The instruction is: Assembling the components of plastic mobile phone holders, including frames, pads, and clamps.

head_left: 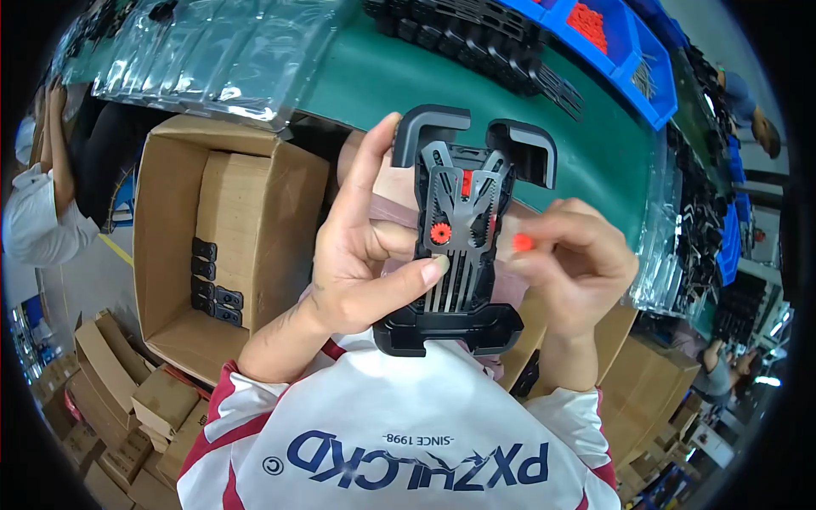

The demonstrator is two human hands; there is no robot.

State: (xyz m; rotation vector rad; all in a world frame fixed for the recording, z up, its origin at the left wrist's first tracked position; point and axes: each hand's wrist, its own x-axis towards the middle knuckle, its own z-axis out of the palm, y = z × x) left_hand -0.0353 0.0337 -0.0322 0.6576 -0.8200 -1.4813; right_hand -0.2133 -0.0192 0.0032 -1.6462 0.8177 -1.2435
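My left hand (357, 263) is closed round a black phone holder (463, 229), its thumb pressed on the metal plate on the holder's back. Two padded jaws stick out at the far end, and a wide black cradle forms the near end. One red gear (440, 233) sits at the left of the plate, and a red piece (467, 183) shows higher up in the middle. Just right of the holder, apart from it, my right hand (582, 263) pinches a second small red gear (523, 242) between thumb and fingers.
An open cardboard box (234, 187) with several black parts stands at left. Clear plastic bags (212, 64) lie on the green table (357, 76). Black holders (467, 34) are lined up at the back, beside a blue bin (629, 59) of red parts. Other people work farther off.
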